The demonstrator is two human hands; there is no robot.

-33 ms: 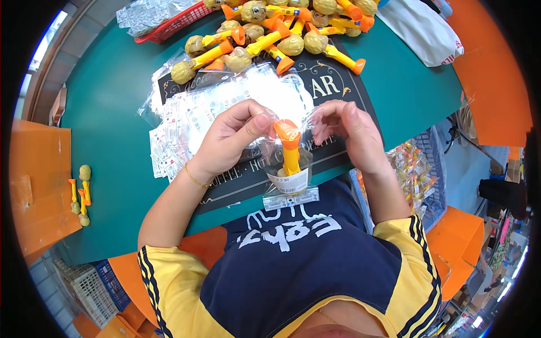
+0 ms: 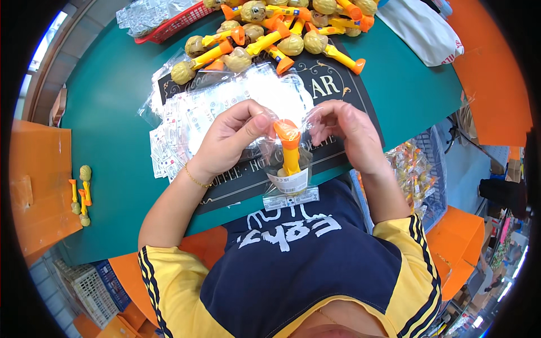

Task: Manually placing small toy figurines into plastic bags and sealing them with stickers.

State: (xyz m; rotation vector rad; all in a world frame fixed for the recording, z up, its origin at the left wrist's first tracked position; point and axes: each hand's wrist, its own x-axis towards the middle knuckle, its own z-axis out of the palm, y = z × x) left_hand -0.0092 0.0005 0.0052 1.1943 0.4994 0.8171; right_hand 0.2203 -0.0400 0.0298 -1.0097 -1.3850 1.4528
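My left hand [image 2: 239,134] pinches the upper edge of a clear plastic bag [image 2: 306,158] between thumb and fingers. On the other side of the bag's mouth, my right hand [image 2: 350,134] has its fingers curled at the clear film. Inside the bag stands a yellow toy [image 2: 291,159] with an orange flared end up, between my hands. Its lower end is partly hidden by a white printed label [image 2: 289,181]. A printed strip [image 2: 291,199] runs along the bag's bottom edge, over my dark shirt.
Flat printed bags [image 2: 208,112] lie on a black lettered mat [image 2: 360,107]. Beyond them are piled yellow-orange toys with gold heads [image 2: 293,45]. A red basket [image 2: 174,23] holds more bags. A few toys [image 2: 84,194] lie at the left edge. A bin [image 2: 437,169] of bagged toys stands right.
The fingers of my right hand have shifted very slightly at the bag's mouth. My left hand and the bagged toy stay in place.
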